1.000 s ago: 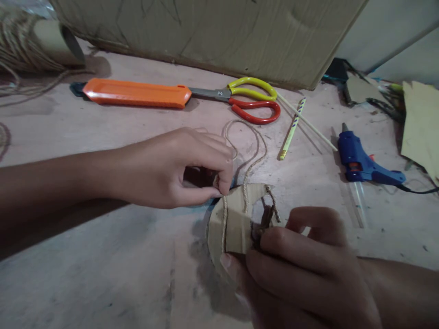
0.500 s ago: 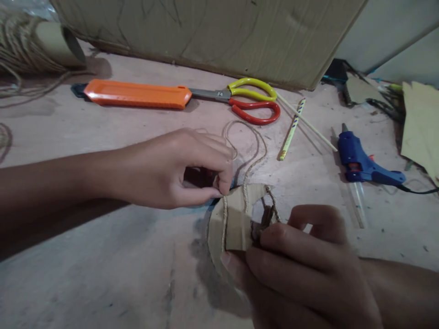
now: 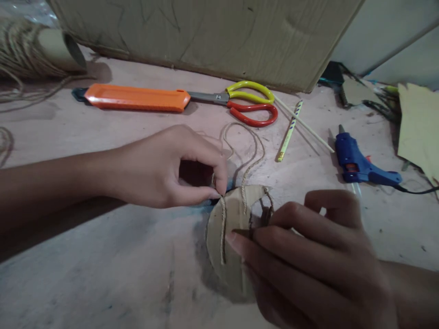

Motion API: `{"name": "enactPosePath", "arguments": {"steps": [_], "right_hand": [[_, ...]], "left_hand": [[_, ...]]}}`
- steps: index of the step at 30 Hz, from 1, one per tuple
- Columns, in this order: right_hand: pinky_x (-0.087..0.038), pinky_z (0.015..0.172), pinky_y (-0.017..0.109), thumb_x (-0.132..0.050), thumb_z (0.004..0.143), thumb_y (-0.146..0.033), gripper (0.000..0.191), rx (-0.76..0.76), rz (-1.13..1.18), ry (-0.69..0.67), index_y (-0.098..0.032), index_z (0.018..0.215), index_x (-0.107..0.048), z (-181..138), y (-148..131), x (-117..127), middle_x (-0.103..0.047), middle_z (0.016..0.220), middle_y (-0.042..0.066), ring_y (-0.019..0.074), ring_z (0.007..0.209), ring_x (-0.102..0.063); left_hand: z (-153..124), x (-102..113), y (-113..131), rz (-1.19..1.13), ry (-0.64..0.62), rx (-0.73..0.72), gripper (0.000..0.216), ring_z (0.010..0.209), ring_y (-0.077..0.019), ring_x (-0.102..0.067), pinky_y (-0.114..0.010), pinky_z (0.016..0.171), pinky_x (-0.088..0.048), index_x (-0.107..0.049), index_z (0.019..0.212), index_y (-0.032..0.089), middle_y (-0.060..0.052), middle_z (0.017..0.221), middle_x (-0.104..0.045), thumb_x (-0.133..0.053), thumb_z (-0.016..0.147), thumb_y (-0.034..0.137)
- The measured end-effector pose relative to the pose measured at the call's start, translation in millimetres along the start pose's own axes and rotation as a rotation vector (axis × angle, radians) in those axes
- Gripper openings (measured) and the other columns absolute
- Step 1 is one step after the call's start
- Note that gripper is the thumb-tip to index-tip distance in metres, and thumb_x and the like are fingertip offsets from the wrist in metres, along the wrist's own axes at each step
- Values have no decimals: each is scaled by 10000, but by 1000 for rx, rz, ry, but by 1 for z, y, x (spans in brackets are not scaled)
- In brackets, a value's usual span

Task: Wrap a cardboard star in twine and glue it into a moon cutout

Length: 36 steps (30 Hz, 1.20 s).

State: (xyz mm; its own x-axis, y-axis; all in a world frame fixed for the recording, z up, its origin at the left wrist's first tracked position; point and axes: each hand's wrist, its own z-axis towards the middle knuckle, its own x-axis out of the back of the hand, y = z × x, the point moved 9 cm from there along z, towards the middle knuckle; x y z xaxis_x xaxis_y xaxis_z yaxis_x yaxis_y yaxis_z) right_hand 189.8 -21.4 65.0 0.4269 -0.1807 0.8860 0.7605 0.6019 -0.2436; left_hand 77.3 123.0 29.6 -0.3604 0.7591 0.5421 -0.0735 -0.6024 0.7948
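My left hand (image 3: 164, 169) pinches a strand of jute twine (image 3: 222, 228) at the top edge of a round cardboard piece (image 3: 233, 214). The twine runs down across the cardboard and loops back over the table (image 3: 103, 283) behind it. My right hand (image 3: 308, 260) grips the right side of the cardboard piece, fingers closed over it and over a wad of twine near its hole. The lower part of the cardboard is hidden under that hand.
An orange utility knife (image 3: 133, 97) and red-and-yellow scissors (image 3: 248, 100) lie behind the hands. A pencil (image 3: 290, 131), a thin stick and a blue glue gun (image 3: 356, 162) lie to the right. A twine spool (image 3: 37, 50) sits far left, a big cardboard sheet (image 3: 212, 32) behind.
My right hand has shifted its grip, its fingers stretching further over the cardboard, and the piece now lies flatter with more of the twine strand showing. The left hand stayed almost still.
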Motion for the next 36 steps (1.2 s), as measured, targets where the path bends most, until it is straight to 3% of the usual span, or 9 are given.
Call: {"name": "enactPosePath", "arguments": {"steps": [5,10,25,29,36], "right_hand": [[-329,786,500,-616,1198,-141,314,106,-5,48,-178,1003,-860,9,0,2,-830,876,-22,183,790,-597],[-359,787,490,-691,1084,-80,220,102,-4,9,-187,1020,-872,11,1,-5,-815,856,-40,179,781,-600],[-359,837,479,-670,1126,-119,215,153,-49,-15,-195,1059,-860,13,-2,-6,-777,836,-31,194,841,-623],[-375,835,482,-687,1094,-115,186,146,-57,1,-199,1037,-844,11,-1,-5,-772,833,-30,190,823,-622],[-397,861,480,-670,1056,-125,170,120,-72,31,-196,1044,-824,11,4,-4,-767,831,-21,195,808,-605]], "left_hand": [[-2,2,-4,-23,-9,64,205,872,-115,-733,-232,828,-571,-863,1027,251,52,947,-837,-742,1065,89],[-3,3,-7,-57,-16,105,185,833,-122,-744,-225,798,-574,-867,1018,243,49,928,-840,-748,1050,105],[-3,1,-8,-70,3,55,180,844,-103,-698,-216,799,-525,-852,1041,225,47,937,-823,-728,1077,100],[-2,0,-10,-29,-23,98,179,818,-127,-707,-238,747,-536,-857,1094,227,35,934,-823,-720,1065,115],[-3,-2,-9,-28,-50,84,134,863,-154,-761,-267,822,-581,-845,1063,274,21,975,-854,-790,1083,154]]}}
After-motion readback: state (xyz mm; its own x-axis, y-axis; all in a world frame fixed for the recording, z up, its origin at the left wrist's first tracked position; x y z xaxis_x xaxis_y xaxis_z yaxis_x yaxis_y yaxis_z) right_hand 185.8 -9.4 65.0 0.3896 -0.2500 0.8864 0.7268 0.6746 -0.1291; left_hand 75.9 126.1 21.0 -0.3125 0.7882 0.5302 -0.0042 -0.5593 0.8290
